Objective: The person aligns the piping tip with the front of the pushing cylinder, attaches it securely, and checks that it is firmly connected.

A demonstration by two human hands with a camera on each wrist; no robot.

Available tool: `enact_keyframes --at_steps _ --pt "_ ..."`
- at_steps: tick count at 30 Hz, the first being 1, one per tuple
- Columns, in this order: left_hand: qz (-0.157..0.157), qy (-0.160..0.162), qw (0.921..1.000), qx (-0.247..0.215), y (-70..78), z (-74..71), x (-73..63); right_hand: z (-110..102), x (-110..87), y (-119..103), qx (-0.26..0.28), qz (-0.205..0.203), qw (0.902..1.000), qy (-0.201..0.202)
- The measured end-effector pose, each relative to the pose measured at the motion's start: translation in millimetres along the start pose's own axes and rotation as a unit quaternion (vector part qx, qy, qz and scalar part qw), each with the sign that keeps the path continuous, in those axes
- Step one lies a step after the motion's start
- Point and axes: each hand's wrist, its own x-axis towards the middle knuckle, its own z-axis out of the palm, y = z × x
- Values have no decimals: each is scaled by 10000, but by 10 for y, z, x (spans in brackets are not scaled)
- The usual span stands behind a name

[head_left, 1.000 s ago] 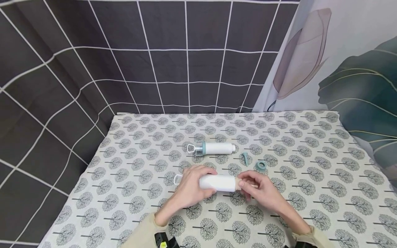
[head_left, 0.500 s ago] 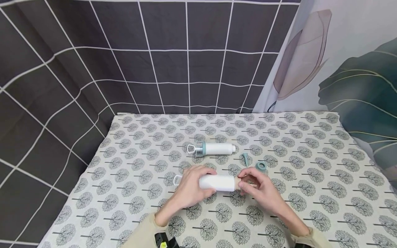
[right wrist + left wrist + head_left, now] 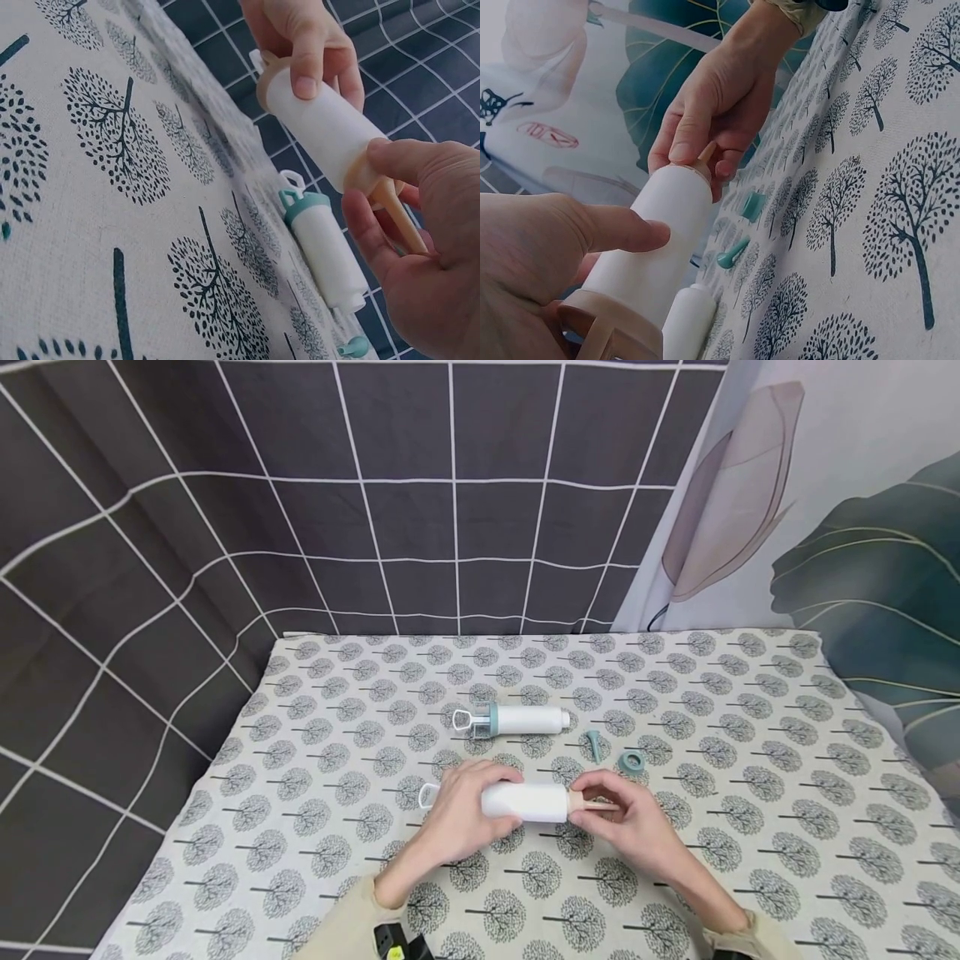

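Observation:
My left hand (image 3: 467, 814) grips a white-barrelled plunger syringe (image 3: 534, 802) lying sideways, thumb along the near side of the barrel. A beige collar (image 3: 619, 319) and white ring handle (image 3: 430, 795) stand out at its left end. At the right end, my right hand (image 3: 633, 820) pinches a beige nozzle (image 3: 401, 216) by its wide base, thumb and fingers on opposite sides. The nozzle's slim tip points away from the barrel toward the right palm. In the right wrist view the base sits right against the barrel's end.
A second syringe (image 3: 528, 720), white with a teal collar, lies behind the hands. Right of it are a teal nozzle (image 3: 593, 745) and a teal ring (image 3: 632, 762). The tree-print cloth (image 3: 337, 860) covers the table; a dark grid curtain (image 3: 397, 518) hangs behind.
The right hand's fingers have shifted their hold around the nozzle base, and more of the slim tip shows. The left hand and barrel have stayed almost still.

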Motion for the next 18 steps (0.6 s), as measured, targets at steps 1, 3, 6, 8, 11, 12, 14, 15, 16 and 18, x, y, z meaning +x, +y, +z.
enact_keyframes --at_steps 1,3,6,8,11,12,14,15,16,18 --pt "2 3 10000 12 2 -1 -1 2 2 1 -8 -16 10000 6" --pt "7 9 10000 23 4 -3 -3 4 2 0 -4 -20 10000 12" --pt "25 28 10000 41 5 -4 -6 8 0 1 -4 38 10000 20" --pt "35 36 10000 68 10 -5 -8 6 -1 0 -28 51 10000 21" --pt "43 51 9999 95 17 -6 -9 8 3 -4 -87 67 9999 39" --pt "44 53 9999 103 19 -6 -8 9 5 -7 -109 68 9999 41" --pt "56 63 9999 116 20 -6 -8 14 9 -14 -121 106 9999 47" --pt "62 67 9999 118 18 -4 -7 17 9 -17 -121 134 9998 48" --pt "69 68 9999 117 17 -3 -7 19 9 -20 -96 170 9998 38" --pt "94 70 9999 123 14 0 -8 19 9 -24 -26 269 9996 2"
